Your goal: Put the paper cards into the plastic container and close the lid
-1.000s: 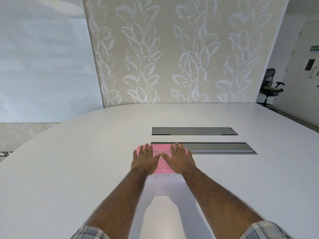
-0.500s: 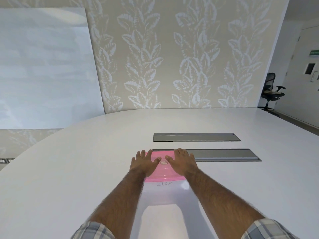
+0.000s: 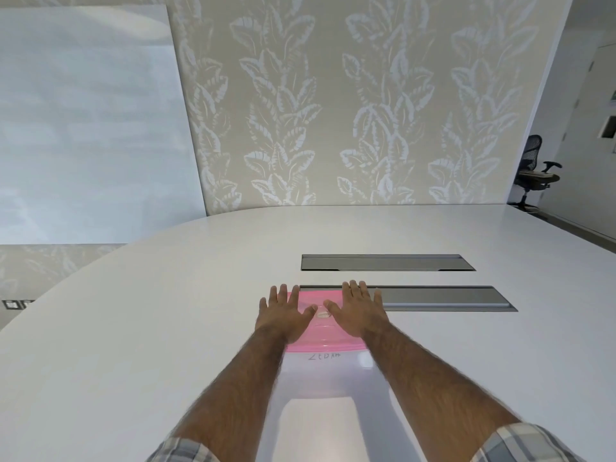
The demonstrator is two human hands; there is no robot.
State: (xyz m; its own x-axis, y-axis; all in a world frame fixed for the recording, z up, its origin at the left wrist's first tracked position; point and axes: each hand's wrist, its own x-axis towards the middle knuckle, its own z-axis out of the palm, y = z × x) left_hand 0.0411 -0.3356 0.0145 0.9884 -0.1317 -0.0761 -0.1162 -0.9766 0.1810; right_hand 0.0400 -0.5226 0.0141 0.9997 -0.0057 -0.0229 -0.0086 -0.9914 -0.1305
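A leaf-patterned wall (image 3: 333, 111) backs a broad white bench (image 3: 133, 328) in a meeting room. The left hand (image 3: 285, 315) and right hand (image 3: 358, 311) lie flat, fingers spread, palms down on the pink lid (image 3: 321, 341) of a clear plastic container (image 3: 320, 371), gripping nothing. The container sits at the bench's centre, directly before the person, handwriting on its near wall. Its far edge overlaps the nearer of two grey floor-box hatches (image 3: 443, 298); the other hatch (image 3: 386, 262) lies at 12 o'clock. An office chair (image 3: 533, 171) stands at 2 o'clock.
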